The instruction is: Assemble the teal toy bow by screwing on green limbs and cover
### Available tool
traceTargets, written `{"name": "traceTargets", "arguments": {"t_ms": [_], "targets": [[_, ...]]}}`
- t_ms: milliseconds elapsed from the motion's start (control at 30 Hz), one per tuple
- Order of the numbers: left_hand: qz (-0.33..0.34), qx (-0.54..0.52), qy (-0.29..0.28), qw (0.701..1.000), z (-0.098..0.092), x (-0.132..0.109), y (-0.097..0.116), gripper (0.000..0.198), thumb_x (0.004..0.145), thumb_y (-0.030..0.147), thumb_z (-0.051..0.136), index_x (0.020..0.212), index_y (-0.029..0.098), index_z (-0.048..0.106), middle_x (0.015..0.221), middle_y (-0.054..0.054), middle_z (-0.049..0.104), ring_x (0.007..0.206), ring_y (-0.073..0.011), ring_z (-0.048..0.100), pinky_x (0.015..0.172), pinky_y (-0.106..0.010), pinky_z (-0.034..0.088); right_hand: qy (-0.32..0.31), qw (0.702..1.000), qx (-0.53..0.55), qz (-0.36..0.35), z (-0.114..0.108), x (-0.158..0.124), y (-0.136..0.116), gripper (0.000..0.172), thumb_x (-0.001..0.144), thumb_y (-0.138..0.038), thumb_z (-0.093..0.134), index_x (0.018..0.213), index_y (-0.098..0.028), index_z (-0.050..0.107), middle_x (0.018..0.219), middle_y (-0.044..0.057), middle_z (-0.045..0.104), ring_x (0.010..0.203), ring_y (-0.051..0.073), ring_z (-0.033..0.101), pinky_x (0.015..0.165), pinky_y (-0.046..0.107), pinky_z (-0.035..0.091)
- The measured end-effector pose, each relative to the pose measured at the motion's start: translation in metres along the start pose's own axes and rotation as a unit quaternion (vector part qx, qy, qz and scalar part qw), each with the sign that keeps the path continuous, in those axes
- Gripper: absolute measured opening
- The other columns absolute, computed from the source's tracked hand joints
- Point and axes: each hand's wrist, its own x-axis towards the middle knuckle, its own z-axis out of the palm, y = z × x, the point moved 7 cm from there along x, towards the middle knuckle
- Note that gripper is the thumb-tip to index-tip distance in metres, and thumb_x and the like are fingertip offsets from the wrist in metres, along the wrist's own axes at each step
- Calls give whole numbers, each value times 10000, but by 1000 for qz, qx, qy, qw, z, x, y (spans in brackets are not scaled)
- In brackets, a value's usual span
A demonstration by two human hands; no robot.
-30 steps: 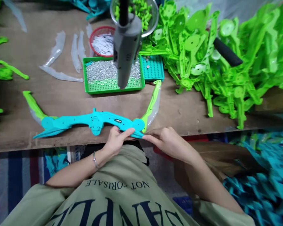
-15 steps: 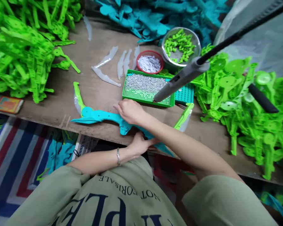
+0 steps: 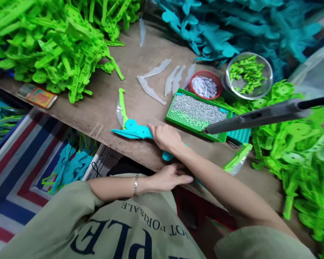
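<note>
A teal plastic bow-shaped piece [image 3: 135, 130] lies along the near edge of the table, a lime green arm [image 3: 122, 108] with a clear film strip joined to its left end. My right hand [image 3: 166, 136] is closed over its middle, fingers wrapped round the teal plastic. Beneath my right forearm, my left hand [image 3: 171, 177] lies by the near side of the piece, its visible fingers stretched out and apart. My forearm hides much of the piece's right half. Another lime green arm [image 3: 237, 158] with clear film shows at the right end.
A grey powered screwdriver [image 3: 248, 120] hangs over a green tray [image 3: 183, 123] of small screws. Behind stand a red basket [image 3: 192, 80] of white pieces and a metal bowl [image 3: 268, 84] of green bits. Lime heaps [image 3: 56, 43] flank the table; teal parts [image 3: 232, 28] pile behind.
The view has swung, so the table's things appear further right. My left hand's fingers are more stretched out; my right hand keeps hold of the teal piece.
</note>
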Motion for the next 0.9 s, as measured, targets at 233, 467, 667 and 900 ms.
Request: {"name": "traceTargets", "arguments": {"t_ms": [233, 467, 667, 900], "targets": [[235, 175, 390, 873, -157, -104, 134, 298, 819, 429, 752, 793, 179, 591, 643, 50, 584, 512, -63, 552, 499, -167, 449, -56, 990, -113, 70, 0, -22, 23, 828, 1045, -571, 91, 1099, -110, 776, 1109, 245, 759, 1105, 350, 729, 887, 400, 529], [16, 91, 184, 979, -179, -63, 118, 339, 767, 451, 801, 833, 139, 686, 768, -47, 732, 715, -153, 692, 681, -268, 576, -81, 980, -171, 53, 4, -40, 22, 728, 1072, -494, 135, 1065, -158, 781, 1023, 206, 782, 1011, 329, 745, 782, 357, 475], [5, 81, 90, 993, -151, -55, 115, 292, 801, 417, 770, 859, 134, 736, 799, -44, 742, 703, -141, 671, 662, -275, 552, -77, 979, -187, 28, 8, -49, 26, 583, 1087, -378, 223, 994, -178, 763, 930, 149, 790, 859, 253, 731, 691, 311, 381], [43, 141, 152, 977, -153, -58, 107, 360, 601, 370, 888, 813, 138, 713, 781, -20, 719, 698, -133, 636, 658, -264, 525, -50, 981, -185, 17, 6, -53, 26, 489, 1079, -367, 295, 976, -181, 736, 923, 131, 789, 825, 222, 719, 646, 303, 308]]}}
